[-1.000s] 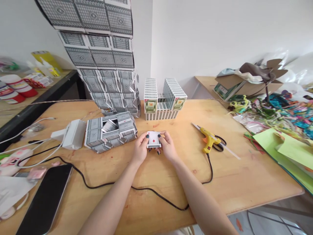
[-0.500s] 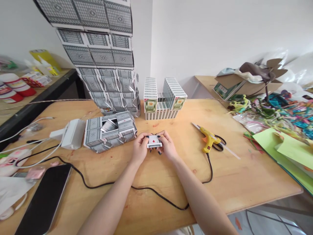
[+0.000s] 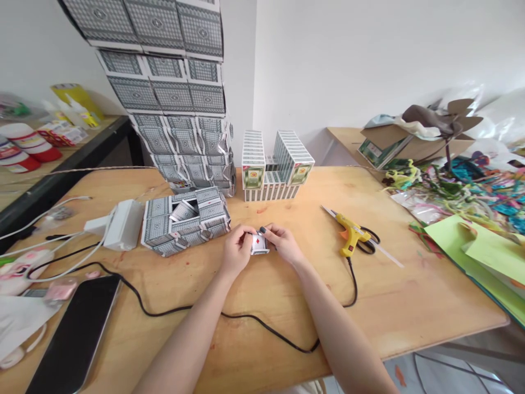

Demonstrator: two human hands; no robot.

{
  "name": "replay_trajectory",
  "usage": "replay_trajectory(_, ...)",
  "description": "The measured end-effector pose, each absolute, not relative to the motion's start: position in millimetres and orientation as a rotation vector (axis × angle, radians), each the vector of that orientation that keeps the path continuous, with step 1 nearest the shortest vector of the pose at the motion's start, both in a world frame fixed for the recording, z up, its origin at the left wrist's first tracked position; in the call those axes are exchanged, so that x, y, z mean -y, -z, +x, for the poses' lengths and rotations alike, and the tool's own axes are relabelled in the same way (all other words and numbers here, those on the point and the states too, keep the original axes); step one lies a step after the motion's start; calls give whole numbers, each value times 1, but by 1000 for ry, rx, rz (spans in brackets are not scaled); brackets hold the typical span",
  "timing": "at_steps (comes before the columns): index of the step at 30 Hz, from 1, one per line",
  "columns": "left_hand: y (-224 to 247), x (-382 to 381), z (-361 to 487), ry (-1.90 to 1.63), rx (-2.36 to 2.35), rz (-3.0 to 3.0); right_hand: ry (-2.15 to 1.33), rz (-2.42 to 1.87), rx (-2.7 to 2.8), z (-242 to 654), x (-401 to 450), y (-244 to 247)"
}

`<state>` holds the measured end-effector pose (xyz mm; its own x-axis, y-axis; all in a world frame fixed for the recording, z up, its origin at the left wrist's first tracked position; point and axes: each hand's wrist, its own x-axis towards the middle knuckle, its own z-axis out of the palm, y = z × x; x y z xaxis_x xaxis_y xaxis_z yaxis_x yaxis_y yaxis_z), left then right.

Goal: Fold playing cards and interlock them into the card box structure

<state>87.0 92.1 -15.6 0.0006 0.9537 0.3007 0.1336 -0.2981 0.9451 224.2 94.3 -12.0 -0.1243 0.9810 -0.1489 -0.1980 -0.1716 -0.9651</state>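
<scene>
Between my hands is a folded playing card (image 3: 258, 242) with a red diamond on its white face and a patterned edge toward me. My left hand (image 3: 238, 249) pinches its left side. My right hand (image 3: 283, 241) is closed at the card's upper right, thumb and fingers near its far edge. Just left of my hands lies a block built of folded grey-backed cards (image 3: 186, 221), with a gap in its top. Behind it rises a tall tower of the same folded cards (image 3: 168, 87).
Stacked card boxes (image 3: 273, 169) stand at the back. A yellow glue gun (image 3: 351, 236) and scissors (image 3: 369, 241) lie right, a phone (image 3: 76, 334) and white adapter (image 3: 123, 224) left. A black cable (image 3: 262, 323) crosses the table (image 3: 410, 306). Green paper (image 3: 484, 251) lies far right.
The fingers of my right hand have shifted to the card's far edge. The fingers that showed beneath the card are now hidden, and the card's near edge looks more tilted.
</scene>
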Motion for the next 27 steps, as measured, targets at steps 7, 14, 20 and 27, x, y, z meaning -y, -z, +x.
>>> replay_trajectory(7,18,-94,91,-1315,-1054,1253,-1211,-1178,1203,225,-92,14)
replay_trajectory(14,21,-99,93,-1241,-1225,1329,-1033,-1247,1268,221,-90,21)
replay_trajectory(20,17,-97,92,-1212,-1216,1429,-905,-1311,1314,218,-86,18)
replay_trajectory(27,19,-99,88,-1206,-1236,1434,-927,-1303,1279,215,-86,16)
